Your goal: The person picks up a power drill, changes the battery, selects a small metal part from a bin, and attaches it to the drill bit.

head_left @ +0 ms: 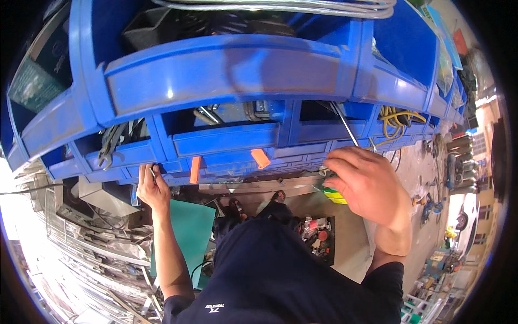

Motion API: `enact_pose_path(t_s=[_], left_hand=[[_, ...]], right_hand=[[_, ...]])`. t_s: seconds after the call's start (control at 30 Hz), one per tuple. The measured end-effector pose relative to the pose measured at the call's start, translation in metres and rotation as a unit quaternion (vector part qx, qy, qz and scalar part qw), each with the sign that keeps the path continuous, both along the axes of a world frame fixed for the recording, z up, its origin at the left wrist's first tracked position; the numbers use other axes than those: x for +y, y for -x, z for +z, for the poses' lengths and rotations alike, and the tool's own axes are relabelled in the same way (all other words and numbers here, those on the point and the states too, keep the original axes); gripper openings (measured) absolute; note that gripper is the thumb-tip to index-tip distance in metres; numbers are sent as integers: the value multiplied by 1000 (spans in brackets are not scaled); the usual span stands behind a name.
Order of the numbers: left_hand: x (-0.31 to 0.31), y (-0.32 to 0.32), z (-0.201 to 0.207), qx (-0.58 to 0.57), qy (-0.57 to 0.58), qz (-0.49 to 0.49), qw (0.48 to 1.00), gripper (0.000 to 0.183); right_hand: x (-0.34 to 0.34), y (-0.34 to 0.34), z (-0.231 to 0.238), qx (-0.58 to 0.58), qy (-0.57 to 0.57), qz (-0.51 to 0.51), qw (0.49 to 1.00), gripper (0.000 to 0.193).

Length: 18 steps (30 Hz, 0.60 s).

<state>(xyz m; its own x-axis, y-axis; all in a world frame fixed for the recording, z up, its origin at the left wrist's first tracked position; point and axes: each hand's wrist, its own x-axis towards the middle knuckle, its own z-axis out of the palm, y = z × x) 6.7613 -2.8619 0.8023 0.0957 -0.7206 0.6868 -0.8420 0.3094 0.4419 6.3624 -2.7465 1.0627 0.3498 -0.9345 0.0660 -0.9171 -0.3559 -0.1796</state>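
Observation:
My left hand (154, 188) is closed at the front of the lower blue bins, with a small shiny metal piece between its fingers that I cannot make out. Above it, a wrench (108, 148) hangs over the lip of a bin. My right hand (362, 181) is by the bins on the right, fingers loosely bent and apart, with nothing visible in them. A thin metal rod (345, 123) slants out of a bin just above that hand. Below its thumb shows a yellow-green thing (335, 195), partly hidden by the hand.
Rows of blue bins (221, 70) stretch across the front, with a coil of silver wire (286, 5) on top. Two orange clips (260, 159) stick out below. A yellow cord (396, 121) fills a right bin. Metal stock (81, 237) lies left, beside a green sheet (186, 229).

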Motion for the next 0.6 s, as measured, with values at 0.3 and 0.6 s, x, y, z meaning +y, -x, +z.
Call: enact_pose_path(t_s=[0.3,0.6], left_hand=[[-4,-1,-4,1,-16,5,1000,18],[0,0,3,-15,-23,-5,1000,22]], right_hand=[[-50,-42,-6,-120,176,111,971,23],[-176,-55,-58,124,131,203,962,16]])
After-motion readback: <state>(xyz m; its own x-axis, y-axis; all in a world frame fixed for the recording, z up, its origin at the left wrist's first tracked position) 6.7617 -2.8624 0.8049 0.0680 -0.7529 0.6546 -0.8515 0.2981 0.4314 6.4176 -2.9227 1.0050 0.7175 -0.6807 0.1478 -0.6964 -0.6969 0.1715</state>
